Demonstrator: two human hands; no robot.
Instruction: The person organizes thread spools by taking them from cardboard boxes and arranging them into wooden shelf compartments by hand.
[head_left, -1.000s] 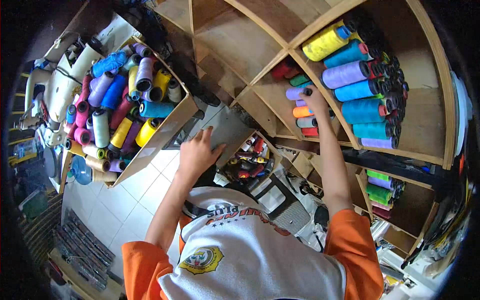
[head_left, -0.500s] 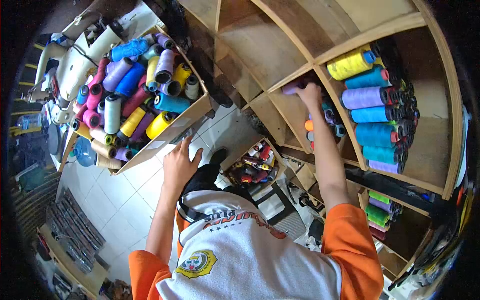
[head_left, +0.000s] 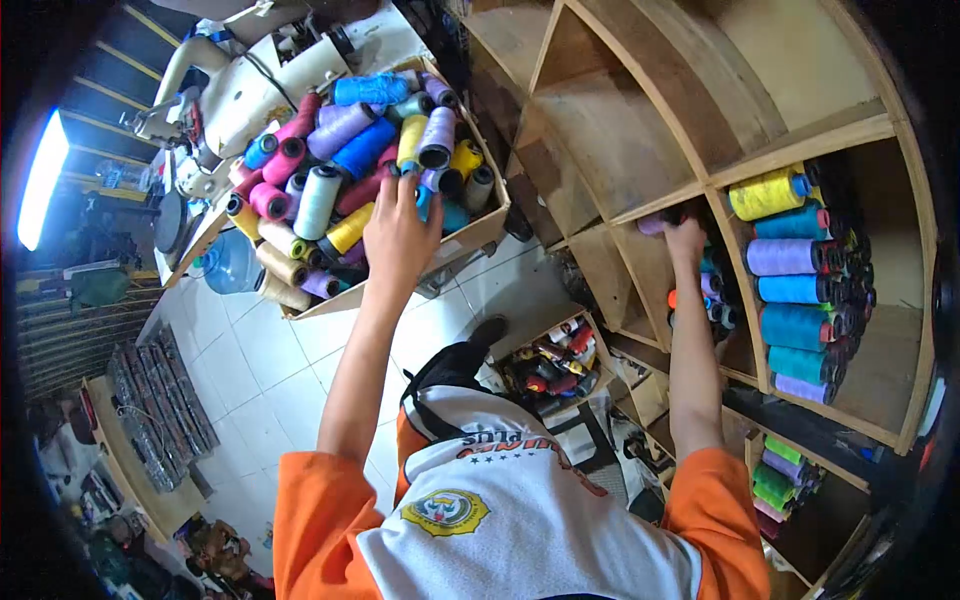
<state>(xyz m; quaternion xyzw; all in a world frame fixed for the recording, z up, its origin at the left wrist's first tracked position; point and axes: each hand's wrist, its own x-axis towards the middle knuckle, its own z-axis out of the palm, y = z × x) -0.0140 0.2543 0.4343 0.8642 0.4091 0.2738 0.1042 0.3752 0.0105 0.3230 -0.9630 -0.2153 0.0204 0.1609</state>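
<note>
My left hand reaches over the near edge of a cardboard box heaped with thread spools. Its fingers are apart and lie against the pile, close to a yellow spool and a teal spool; whether they touch one I cannot tell. My right hand is inside a wooden shelf compartment, its fingers round a purple thread spool that lies on its side. Below that hand, more spools sit in the same compartment, partly covered by my forearm.
The neighbouring compartment of the wooden shelf holds stacked yellow, teal, purple and blue spools. A smaller box of spools stands on the tiled floor. A sewing machine stands behind the large box; a blue water jug is beside it.
My left hand has moved from in front of the large box onto its spools. My right hand is still at the purple spool in the compartment. The whole view has shifted.
</note>
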